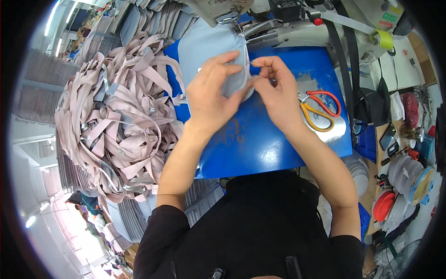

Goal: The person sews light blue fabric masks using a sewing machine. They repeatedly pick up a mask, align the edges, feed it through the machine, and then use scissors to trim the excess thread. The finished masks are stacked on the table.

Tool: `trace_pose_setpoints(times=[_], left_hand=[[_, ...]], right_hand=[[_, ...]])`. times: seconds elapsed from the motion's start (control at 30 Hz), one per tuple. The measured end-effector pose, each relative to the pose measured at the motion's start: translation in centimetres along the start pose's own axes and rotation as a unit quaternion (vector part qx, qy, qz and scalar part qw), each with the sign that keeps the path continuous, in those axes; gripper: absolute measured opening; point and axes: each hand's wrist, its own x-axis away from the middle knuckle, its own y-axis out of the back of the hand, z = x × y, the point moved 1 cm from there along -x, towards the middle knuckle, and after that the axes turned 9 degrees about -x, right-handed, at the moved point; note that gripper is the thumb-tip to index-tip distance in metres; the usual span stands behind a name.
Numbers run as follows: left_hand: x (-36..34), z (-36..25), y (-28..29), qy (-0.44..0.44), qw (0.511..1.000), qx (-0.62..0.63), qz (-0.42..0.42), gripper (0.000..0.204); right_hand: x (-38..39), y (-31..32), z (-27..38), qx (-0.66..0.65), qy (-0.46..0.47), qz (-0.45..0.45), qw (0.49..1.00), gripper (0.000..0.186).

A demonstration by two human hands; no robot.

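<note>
A light blue-grey fabric panel (208,44) with rounded corners and a pale edging lies at the top of a blue work surface (260,144). My left hand (213,93), a ring on one finger, rests over the panel with fingers bent and the thumb at its right edge, gripping it there. At that same edge, my right hand (277,88) is closed in a pinch; a thin thread-like end shows at its fingertips. What else lies between those fingertips is hidden. Beyond the panel stands a sewing machine (297,35). Scissors (320,109) with red and yellow handles lie right of my right hand.
A big heap of pale pink straps (121,121) with metal buckles crowds the left side, touching the blue surface. Stacks of grey panels (42,90) stand behind and below it. Black straps (341,56) hang at the right, near shelves with tape rolls (404,176).
</note>
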Motion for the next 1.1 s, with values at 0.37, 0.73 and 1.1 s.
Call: trace_pose_setpoints(times=[0.37, 0.73, 1.1], left_hand=[[-1.3, 0.8, 1.7, -0.044, 0.999, 0.010, -0.016, 0.017], [-1.8, -0.4, -0.1, -0.164, 0.984, -0.074, 0.016, 0.015], [-5.4, 3.3, -0.6, -0.139, 0.984, -0.098, 0.044, 0.015]], right_hand=[[-0.3, -1.2, 0.0, 0.146, 0.011, -0.014, 0.989, 0.041], [0.8, 0.4, 0.0, -0.175, -0.177, -0.003, 0.968, 0.015], [-4.1, -2.3, -0.8, -0.211, -0.199, -0.060, 0.955, 0.018]])
